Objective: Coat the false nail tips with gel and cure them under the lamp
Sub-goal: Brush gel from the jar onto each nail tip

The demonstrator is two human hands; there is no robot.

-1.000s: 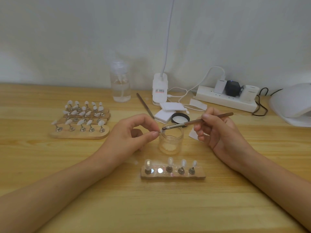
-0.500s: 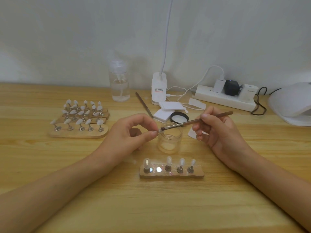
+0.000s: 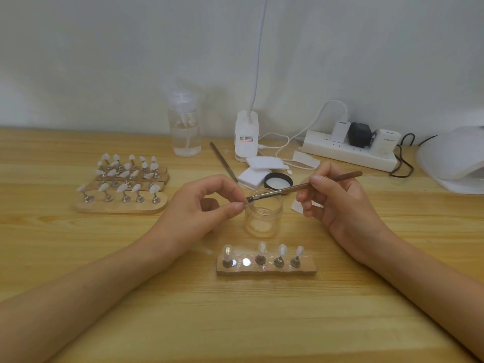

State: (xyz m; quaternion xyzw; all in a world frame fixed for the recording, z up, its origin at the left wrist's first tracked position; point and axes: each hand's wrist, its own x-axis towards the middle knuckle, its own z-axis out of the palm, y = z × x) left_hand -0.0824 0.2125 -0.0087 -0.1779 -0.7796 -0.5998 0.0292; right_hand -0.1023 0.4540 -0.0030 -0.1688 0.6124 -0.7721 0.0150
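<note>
I see the clear glass jar (image 3: 263, 221) mid-frame, the short wooden tip stand (image 3: 309, 269) below it, the white domed lamp (image 3: 455, 163) far right.

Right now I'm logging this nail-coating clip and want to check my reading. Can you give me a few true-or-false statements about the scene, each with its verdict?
1. The right hand holds the brush. True.
2. The left hand lies flat and holds nothing. False: it pinches a small nail tip at the brush's bristles, above the jar.
3. The jar has its lid on. False: the jar is open, and the black lid lies behind it.
4. The near wooden holder has one empty spot, second from the left. True.
5. The curing lamp sits at the far left. False: it sits at the far right.
</note>
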